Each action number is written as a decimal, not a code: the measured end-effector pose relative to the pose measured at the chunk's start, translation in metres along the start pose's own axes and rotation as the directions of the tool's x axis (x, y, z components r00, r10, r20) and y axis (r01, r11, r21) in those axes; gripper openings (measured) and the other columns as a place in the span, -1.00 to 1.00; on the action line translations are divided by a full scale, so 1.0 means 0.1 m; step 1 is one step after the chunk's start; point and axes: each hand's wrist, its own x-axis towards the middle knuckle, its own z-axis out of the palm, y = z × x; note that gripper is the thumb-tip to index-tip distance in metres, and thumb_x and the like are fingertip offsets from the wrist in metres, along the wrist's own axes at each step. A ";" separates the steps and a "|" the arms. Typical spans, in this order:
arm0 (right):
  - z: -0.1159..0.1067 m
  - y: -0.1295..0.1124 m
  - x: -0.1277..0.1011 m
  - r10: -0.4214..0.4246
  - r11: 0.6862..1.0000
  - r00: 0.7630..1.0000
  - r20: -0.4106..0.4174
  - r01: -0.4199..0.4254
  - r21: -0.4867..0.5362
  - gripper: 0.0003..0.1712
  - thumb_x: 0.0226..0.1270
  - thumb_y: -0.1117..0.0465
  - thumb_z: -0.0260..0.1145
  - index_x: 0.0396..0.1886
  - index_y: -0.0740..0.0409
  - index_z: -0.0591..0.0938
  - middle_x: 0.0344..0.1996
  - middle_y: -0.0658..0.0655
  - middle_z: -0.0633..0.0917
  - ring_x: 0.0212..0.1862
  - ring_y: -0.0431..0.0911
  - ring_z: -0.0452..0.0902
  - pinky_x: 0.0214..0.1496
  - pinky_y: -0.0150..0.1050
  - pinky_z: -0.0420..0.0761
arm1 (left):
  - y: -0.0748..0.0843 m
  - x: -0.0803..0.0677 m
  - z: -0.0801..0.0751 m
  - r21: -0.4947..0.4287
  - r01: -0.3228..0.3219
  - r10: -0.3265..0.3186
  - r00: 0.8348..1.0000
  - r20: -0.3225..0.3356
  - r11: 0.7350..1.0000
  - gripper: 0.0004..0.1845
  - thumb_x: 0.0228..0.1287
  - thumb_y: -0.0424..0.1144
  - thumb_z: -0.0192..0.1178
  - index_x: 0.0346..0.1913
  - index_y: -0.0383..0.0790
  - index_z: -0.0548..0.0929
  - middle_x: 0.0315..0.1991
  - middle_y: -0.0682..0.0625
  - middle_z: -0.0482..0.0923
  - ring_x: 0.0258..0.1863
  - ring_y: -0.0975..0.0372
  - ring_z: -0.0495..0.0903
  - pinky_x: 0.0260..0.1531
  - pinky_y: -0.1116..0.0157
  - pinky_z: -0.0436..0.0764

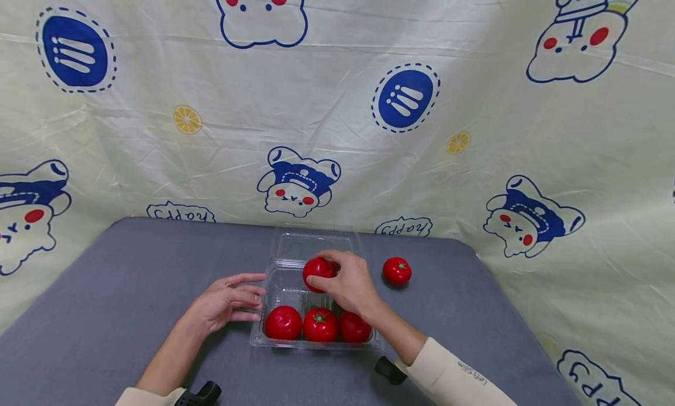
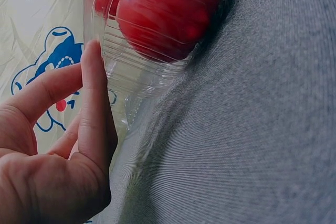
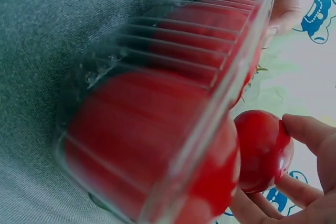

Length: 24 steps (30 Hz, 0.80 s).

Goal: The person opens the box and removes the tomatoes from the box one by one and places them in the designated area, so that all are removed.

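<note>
While the left hand (image 1: 224, 303) rests flat-fingered against the tray (image 1: 262, 330), the right hand's (image 1: 350, 286) grip pinches a tomato (image 1: 316, 269).

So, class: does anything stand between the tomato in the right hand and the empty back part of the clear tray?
Nothing visible does. The right hand holds the tomato over the tray; three tomatoes fill the front row only.

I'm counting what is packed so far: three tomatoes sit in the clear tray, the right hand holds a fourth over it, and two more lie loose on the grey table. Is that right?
Not quite: only one loose tomato lies on the grey table, to the right of the clear tray, as the head view shows. The rest stands: three tomatoes in the tray, and the right hand holds a fourth tomato over it.
</note>
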 end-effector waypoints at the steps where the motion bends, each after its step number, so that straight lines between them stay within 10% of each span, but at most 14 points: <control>1: -0.01 0.00 0.00 0.004 1.000 1.000 -0.002 -0.004 0.007 -0.43 0.15 0.04 0.54 0.18 0.00 0.66 -0.01 0.10 0.69 -0.02 -0.02 0.57 -0.17 -0.20 0.76 | 0.00 0.00 0.00 0.001 0.000 0.000 1.000 0.000 1.000 -0.36 0.30 -0.43 0.28 0.44 -0.32 0.39 -0.07 -0.07 0.71 -0.30 0.19 0.73 -0.24 0.16 0.80; 24: -0.11 0.02 -0.05 0.053 0.997 0.998 0.043 -0.055 0.054 -0.38 0.03 0.10 0.56 0.17 -0.01 0.65 -0.08 0.11 0.51 0.04 0.00 0.45 -0.20 -0.15 0.70 | 0.00 0.00 -0.01 -0.007 -0.002 0.002 1.000 0.014 1.000 -0.38 0.29 -0.45 0.27 0.42 -0.33 0.42 -0.09 -0.06 0.71 -0.31 0.20 0.74 -0.24 0.17 0.80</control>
